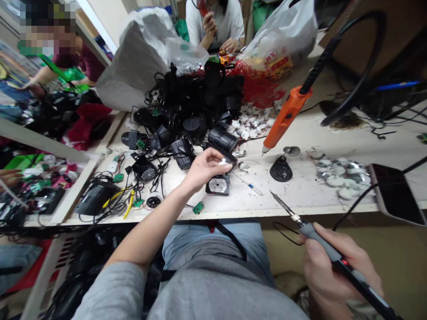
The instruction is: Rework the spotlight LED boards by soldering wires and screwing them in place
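My left hand [204, 168] reaches over the table edge and pinches a small silvery round part [223, 162] between thumb and fingers. Just below it lies a black square housing [218, 184] with a round opening and thin wires leading to a small green circuit board [198, 207]. My right hand [336, 266] is closed around the grey handle of a soldering iron [320, 238], low at my right side. Its metal tip [277, 200] points up-left toward the table edge, apart from the housing.
A heap of black lamp housings and cables [187, 106] fills the table's middle. An orange electric screwdriver [285, 118] hangs above a black round base [280, 170]. Silvery reflector discs [336, 173] and a phone [395, 193] lie right. Other people sit at the far side.
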Motion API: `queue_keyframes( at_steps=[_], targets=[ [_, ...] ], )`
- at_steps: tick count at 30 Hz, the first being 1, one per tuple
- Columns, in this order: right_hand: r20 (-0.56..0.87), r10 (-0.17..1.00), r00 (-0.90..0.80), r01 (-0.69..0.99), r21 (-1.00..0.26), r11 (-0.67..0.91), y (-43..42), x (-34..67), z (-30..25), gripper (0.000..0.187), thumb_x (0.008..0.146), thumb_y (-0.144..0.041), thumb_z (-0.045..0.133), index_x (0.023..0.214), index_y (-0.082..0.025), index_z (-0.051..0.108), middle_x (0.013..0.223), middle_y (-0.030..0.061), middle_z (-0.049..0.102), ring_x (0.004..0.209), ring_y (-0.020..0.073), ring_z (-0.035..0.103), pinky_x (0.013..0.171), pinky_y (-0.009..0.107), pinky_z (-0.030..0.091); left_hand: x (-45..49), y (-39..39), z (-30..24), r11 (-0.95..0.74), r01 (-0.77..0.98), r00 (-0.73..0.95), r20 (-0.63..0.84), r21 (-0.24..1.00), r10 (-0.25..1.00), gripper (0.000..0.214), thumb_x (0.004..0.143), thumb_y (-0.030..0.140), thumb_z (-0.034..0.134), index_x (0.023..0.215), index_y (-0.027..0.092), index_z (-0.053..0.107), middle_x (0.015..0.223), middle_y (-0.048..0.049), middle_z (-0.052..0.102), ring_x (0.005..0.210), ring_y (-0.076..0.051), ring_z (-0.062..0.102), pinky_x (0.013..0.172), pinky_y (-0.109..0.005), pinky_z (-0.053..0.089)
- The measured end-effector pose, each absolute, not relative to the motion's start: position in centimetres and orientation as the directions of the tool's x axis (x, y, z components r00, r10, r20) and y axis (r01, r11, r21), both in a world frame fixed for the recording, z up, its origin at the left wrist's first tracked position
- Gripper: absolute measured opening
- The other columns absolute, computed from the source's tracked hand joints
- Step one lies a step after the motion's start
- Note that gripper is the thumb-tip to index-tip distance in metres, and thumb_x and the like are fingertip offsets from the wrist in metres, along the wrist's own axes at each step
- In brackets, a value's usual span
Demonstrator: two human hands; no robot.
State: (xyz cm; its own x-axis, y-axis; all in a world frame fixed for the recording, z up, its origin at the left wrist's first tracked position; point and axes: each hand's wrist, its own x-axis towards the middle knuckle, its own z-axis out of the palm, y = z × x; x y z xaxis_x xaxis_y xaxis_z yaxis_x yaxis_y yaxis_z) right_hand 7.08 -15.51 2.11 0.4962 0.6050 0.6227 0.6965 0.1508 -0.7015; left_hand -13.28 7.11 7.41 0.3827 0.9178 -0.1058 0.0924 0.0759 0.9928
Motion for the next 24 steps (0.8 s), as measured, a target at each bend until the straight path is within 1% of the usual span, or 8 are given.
queue_keyframes(
  at_steps=[3, 8, 11, 15, 18, 20, 22, 24],
  targets=[
    [0.658, 0.576, 0.485, 0.705, -0.684, 0.188, -14.2, 5.7, 3.2, 0.022, 0.081, -0.018, 0.075, 0.103, -0.021, 0.074, 0.081, 0.0031, 0.074, 0.068, 0.0192, 0.069, 0.062, 0.033, 0.057, -15.2, 5.2, 5.9, 0.143, 0.047, 0.328, -0.151, 0.989, 0.933, 0.046, 0.059, 0.037, 0.089, 0.086, 0.015, 0.06, 0.077, 0.0006, 0.064, 0.07, -0.011, 0.059, 0.07, -0.026, 0.051],
    [0.689, 0.59, 0.421, 0.69, -0.665, 0.285, -13.1, 5.1, 3.4, 0.031, 0.079, -0.013, 0.076, 0.109, -0.021, 0.074, 0.083, 0.0026, 0.076, 0.069, 0.0188, 0.069, 0.061, 0.033, 0.058, -17.0, 4.0, 4.6, 0.197, -0.069, 0.263, -0.173, 0.978, 0.949, 0.053, 0.057, 0.035, 0.092, 0.098, 0.016, 0.064, 0.083, 0.0012, 0.064, 0.075, -0.01, 0.062, 0.073, -0.025, 0.054],
    [0.679, 0.606, 0.416, 0.69, -0.669, 0.276, -13.0, 5.2, 2.9, 0.03, 0.079, -0.014, 0.077, 0.109, -0.02, 0.075, 0.083, 0.0027, 0.076, 0.069, 0.018, 0.069, 0.063, 0.033, 0.057, -17.7, 3.4, 4.2, 0.237, -0.096, 0.263, -0.205, 0.967, 0.943, 0.057, 0.056, 0.033, 0.093, 0.103, 0.017, 0.068, 0.086, 0.0016, 0.064, 0.072, -0.008, 0.061, 0.072, -0.021, 0.052],
    [0.654, 0.646, 0.393, 0.704, -0.666, 0.246, -12.9, 5.1, 2.5, 0.028, 0.081, -0.014, 0.076, 0.108, -0.02, 0.075, 0.082, 0.0026, 0.075, 0.07, 0.0176, 0.07, 0.067, 0.032, 0.056, -18.4, 3.1, 3.9, 0.334, -0.144, 0.29, -0.283, 0.932, 0.914, 0.053, 0.058, 0.044, 0.093, 0.095, 0.015, 0.069, 0.079, 0.0, 0.067, 0.068, -0.01, 0.063, 0.071, -0.025, 0.054],
    [0.664, 0.655, 0.359, 0.718, -0.646, 0.261, -12.5, 4.8, 2.7, 0.028, 0.081, -0.012, 0.075, 0.108, -0.019, 0.074, 0.083, 0.0029, 0.075, 0.071, 0.0167, 0.069, 0.067, 0.03, 0.056, -18.9, 3.3, 3.5, 0.378, -0.195, 0.223, -0.334, 0.905, 0.916, 0.058, 0.052, 0.053, 0.094, 0.086, 0.015, 0.065, 0.073, 0.0009, 0.067, 0.064, -0.011, 0.063, 0.07, -0.028, 0.055],
    [0.669, 0.671, 0.319, 0.731, -0.624, 0.276, -12.0, 4.5, 2.9, 0.028, 0.081, -0.01, 0.074, 0.108, -0.018, 0.073, 0.086, 0.0037, 0.076, 0.072, 0.0162, 0.069, 0.068, 0.029, 0.056, -19.4, 3.3, 3.1, 0.373, -0.18, 0.157, -0.348, 0.91, 0.924, 0.059, 0.051, 0.056, 0.093, 0.082, 0.015, 0.064, 0.069, 0.0016, 0.066, 0.06, -0.01, 0.06, 0.065, -0.025, 0.052],
    [0.672, 0.689, 0.272, 0.746, -0.599, 0.29, -11.3, 4.1, 3.2, 0.028, 0.081, -0.009, 0.074, 0.107, -0.018, 0.072, 0.089, 0.0043, 0.075, 0.073, 0.0161, 0.069, 0.068, 0.028, 0.056, -19.8, 3.2, 2.7, 0.355, -0.133, 0.111, -0.342, 0.926, 0.933, 0.055, 0.053, 0.053, 0.092, 0.081, 0.014, 0.064, 0.067, 0.0014, 0.065, 0.06, -0.009, 0.058, 0.06, -0.022, 0.048],
    [0.681, 0.692, 0.238, 0.765, -0.571, 0.299, -10.8, 3.7, 3.4, 0.027, 0.082, -0.008, 0.073, 0.107, -0.017, 0.071, 0.088, 0.0043, 0.075, 0.073, 0.0162, 0.069, 0.069, 0.028, 0.056, -20.2, 3.0, 2.3, 0.344, -0.097, 0.1, -0.335, 0.934, 0.937, 0.049, 0.054, 0.043, 0.093, 0.082, 0.014, 0.065, 0.068, 0.0016, 0.064, 0.061, -0.008, 0.057, 0.06, -0.02, 0.045]
  ],
)
